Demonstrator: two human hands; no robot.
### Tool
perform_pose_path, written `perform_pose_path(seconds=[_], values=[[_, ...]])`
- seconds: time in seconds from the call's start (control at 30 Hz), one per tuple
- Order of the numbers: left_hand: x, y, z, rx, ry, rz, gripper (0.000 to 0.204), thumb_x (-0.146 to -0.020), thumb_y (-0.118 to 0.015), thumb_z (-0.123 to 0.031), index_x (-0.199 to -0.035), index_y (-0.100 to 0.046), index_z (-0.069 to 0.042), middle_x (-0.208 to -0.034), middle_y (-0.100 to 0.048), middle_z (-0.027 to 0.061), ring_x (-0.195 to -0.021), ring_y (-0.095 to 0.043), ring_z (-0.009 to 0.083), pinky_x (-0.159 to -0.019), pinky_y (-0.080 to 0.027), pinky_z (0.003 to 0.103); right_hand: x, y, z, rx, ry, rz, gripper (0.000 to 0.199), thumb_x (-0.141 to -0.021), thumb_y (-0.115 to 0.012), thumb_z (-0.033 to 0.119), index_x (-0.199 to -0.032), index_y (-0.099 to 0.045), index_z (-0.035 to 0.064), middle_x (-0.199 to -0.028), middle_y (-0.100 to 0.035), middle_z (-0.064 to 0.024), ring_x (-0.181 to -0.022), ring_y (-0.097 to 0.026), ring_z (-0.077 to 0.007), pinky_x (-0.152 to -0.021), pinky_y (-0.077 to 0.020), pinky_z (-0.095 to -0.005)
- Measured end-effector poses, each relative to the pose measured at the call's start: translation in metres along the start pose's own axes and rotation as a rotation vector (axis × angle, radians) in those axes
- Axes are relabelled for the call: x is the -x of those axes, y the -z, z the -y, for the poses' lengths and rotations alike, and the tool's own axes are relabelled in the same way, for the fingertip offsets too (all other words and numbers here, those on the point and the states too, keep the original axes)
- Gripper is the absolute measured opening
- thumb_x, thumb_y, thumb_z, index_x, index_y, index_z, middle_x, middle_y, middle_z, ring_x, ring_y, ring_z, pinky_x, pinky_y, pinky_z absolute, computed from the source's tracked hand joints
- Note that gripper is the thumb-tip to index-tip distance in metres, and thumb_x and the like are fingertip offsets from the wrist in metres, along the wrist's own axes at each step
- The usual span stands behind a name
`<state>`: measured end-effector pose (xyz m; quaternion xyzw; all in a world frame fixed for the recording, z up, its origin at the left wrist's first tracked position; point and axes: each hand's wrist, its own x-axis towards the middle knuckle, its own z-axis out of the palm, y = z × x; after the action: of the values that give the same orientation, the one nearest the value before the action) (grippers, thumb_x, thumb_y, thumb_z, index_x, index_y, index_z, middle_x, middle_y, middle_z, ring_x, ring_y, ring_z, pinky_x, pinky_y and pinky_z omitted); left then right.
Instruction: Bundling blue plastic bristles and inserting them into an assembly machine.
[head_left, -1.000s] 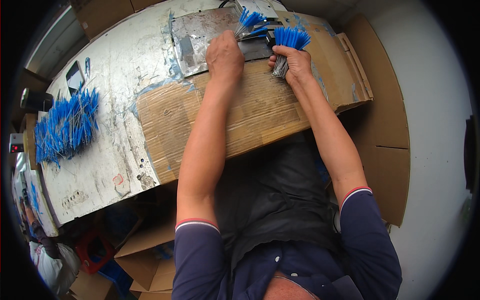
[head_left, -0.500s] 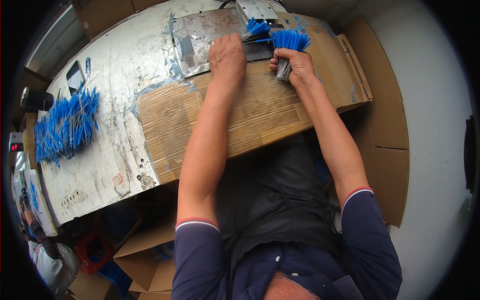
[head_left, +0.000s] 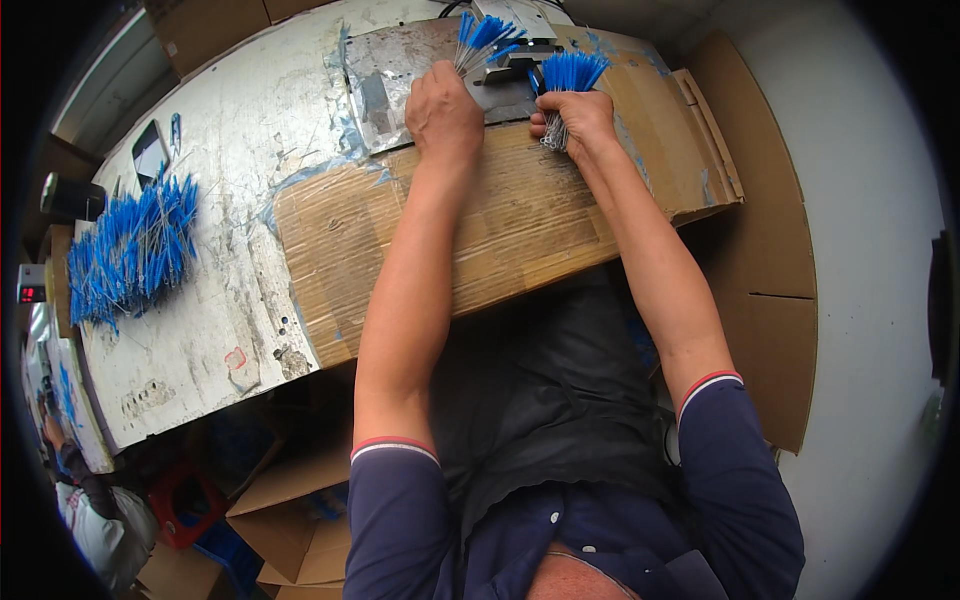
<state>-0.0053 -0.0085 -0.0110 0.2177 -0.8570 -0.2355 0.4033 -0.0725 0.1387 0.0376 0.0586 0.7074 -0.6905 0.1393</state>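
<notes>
My left hand [head_left: 445, 108] is closed on a small bunch of blue-bristled wire brushes [head_left: 486, 40], which fan out above its fingers. In my right hand [head_left: 582, 118] is a thicker bundle of the same brushes [head_left: 572, 73], blue ends up and looped wire ends [head_left: 553, 133] showing below the grip. Both hands are over the far part of the table, near a metal plate [head_left: 395, 70]. Between and behind the bunches stands a small machine [head_left: 515, 25] with a dark metal fixture [head_left: 515, 68]. The fingertips of my left hand are hidden behind its back.
A large pile of blue brushes [head_left: 135, 250] lies at the table's left, by a phone [head_left: 150, 150] and a dark cylinder [head_left: 72, 198]. Cardboard [head_left: 400, 240] covers the near tabletop. Boxes [head_left: 295, 510] and a red stool [head_left: 188, 500] are below. Another person [head_left: 105, 525] is at far left.
My left hand has shifted slightly left and up, and its brushes have swung more upright, away from the right bundle. My right hand has moved a little left and up with its bundle.
</notes>
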Motion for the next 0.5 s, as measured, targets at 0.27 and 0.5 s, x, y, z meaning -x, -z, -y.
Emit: perform_pose_path(seconds=[0.27,0.5], values=[[0.0,0.002,-0.003,0.046,-0.097,-0.04,0.008,-0.09,-0.056,-0.011,-0.089,-0.06,-0.005,-0.083,-0.066,0.0165,-0.085,-0.063,0.0364,-0.075,-0.048,0.049,-0.005,0.008,-0.006,-0.102,-0.009,0.046,0.012,-0.079,-0.072,-0.003,-0.084,-0.064,-0.011,-0.077,-0.067,-0.0198,-0.065,-0.071,-0.0281,-0.054,-0.0633,-0.0365],[0.001,0.0,-0.001,0.056,-0.12,0.062,0.008,-0.09,-0.056,-0.011,-0.087,-0.059,-0.004,-0.083,-0.066,0.0172,-0.083,-0.062,0.0369,-0.073,-0.049,0.05,0.001,0.019,-0.006,-0.329,-0.03,0.165,0.007,-0.077,-0.068,-0.006,-0.08,-0.063,-0.0107,-0.074,-0.067,-0.0203,-0.062,-0.07,-0.0284,-0.053,-0.0633,-0.0379]])
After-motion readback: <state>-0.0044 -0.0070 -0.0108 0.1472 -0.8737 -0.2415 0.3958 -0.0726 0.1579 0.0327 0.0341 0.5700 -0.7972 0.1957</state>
